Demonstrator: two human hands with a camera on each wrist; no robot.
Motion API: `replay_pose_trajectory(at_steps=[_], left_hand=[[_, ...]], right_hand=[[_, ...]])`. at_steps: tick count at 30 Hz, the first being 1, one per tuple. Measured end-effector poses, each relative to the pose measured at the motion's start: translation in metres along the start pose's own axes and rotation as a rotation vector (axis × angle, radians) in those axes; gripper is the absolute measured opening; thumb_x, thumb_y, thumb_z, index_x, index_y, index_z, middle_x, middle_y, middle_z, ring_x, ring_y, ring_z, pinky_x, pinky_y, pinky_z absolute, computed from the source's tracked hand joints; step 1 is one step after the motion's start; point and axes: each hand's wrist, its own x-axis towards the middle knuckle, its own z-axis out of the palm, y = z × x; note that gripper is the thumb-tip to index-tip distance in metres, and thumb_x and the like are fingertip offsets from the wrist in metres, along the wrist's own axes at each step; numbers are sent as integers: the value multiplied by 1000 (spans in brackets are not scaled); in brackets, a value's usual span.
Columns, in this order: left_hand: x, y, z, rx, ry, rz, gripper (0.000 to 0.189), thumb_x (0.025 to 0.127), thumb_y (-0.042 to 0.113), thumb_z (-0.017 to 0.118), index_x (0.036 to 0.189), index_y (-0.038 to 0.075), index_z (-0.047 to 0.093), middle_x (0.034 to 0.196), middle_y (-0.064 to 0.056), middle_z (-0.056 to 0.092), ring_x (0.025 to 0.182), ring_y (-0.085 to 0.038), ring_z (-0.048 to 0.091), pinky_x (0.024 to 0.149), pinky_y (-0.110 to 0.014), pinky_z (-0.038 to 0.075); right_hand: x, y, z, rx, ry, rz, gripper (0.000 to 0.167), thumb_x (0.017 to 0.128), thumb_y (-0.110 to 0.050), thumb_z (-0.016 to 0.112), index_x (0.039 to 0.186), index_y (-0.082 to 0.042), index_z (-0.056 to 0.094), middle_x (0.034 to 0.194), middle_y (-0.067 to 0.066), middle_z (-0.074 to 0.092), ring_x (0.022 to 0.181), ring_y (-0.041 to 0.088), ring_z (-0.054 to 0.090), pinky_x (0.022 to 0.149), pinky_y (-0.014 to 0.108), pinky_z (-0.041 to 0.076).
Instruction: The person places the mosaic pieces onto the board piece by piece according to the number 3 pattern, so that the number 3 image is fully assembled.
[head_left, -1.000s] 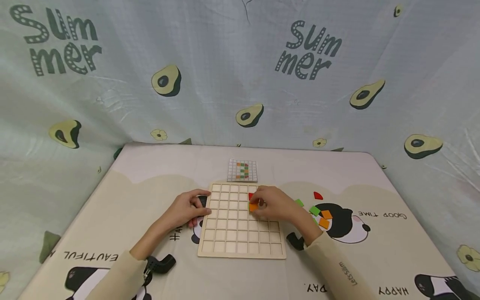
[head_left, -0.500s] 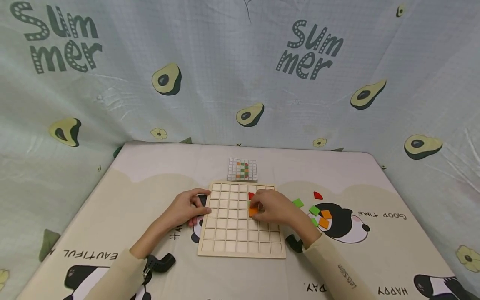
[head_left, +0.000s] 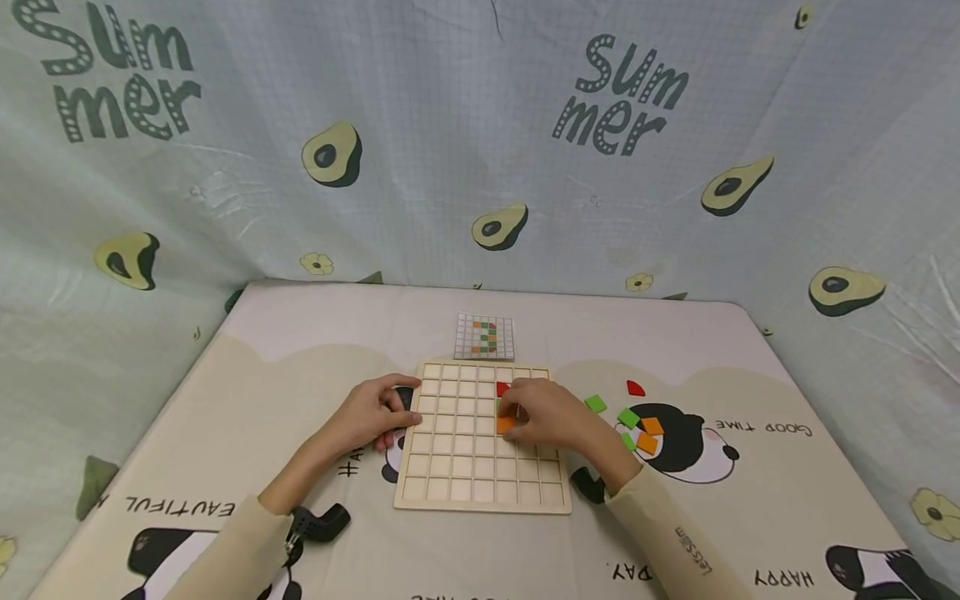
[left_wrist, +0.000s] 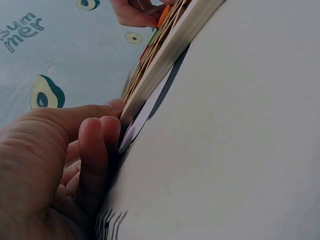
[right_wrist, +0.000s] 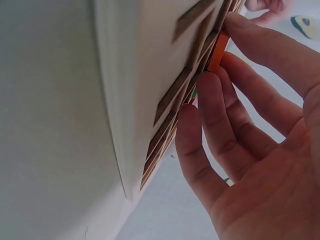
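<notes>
A wooden grid board [head_left: 483, 507] lies on the table. My left hand [head_left: 372, 415] rests at its left edge, with thumb and forefinger apart and touching the frame; its other fingers bend in beside the edge in the left wrist view. My right hand [head_left: 551, 414] pinches an orange square tile [head_left: 506, 425] between thumb and fingers, at a cell of the board. In the right wrist view the tile [right_wrist: 218, 51] stands up at an angle from the grid. Above it in the same column sit a red tile [head_left: 502, 389] and a mostly hidden green tile [right_wrist: 194, 92].
A small printed pattern card [head_left: 484, 337] lies behind the board. To the right are loose green tiles [head_left: 596, 403], two orange tiles [head_left: 647, 442] and a red quarter-round tile [head_left: 635, 388]. A patterned cloth [head_left: 420, 208] hangs behind the table.
My right hand has shifted slightly toward me with the orange tile, one cell nearer, uncovering more of the red tile. My left hand stays at the board's edge.
</notes>
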Motion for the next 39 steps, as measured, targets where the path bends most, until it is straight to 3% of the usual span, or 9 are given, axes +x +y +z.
replay_pose_trajectory(at_steps=[28, 39], left_hand=[[0, 0, 1, 7, -3, 5, 59, 90, 18, 82, 143, 7, 58, 69, -3, 65, 44, -15, 57, 42, -31, 52], [-1, 1, 1, -2, 4, -6, 59, 90, 17, 82, 143, 7, 58, 69, -3, 65, 44, -15, 57, 41, -31, 51]], right_hand=[[0, 2, 2, 7, 2, 20, 18, 86, -23, 85, 101, -17, 78, 98, -7, 68, 82, 7, 58, 75, 24, 53], [-8, 12, -20, 71, 60, 64, 19, 88, -19, 82, 106, -14, 78, 98, -3, 70, 83, 7, 62, 75, 24, 55]])
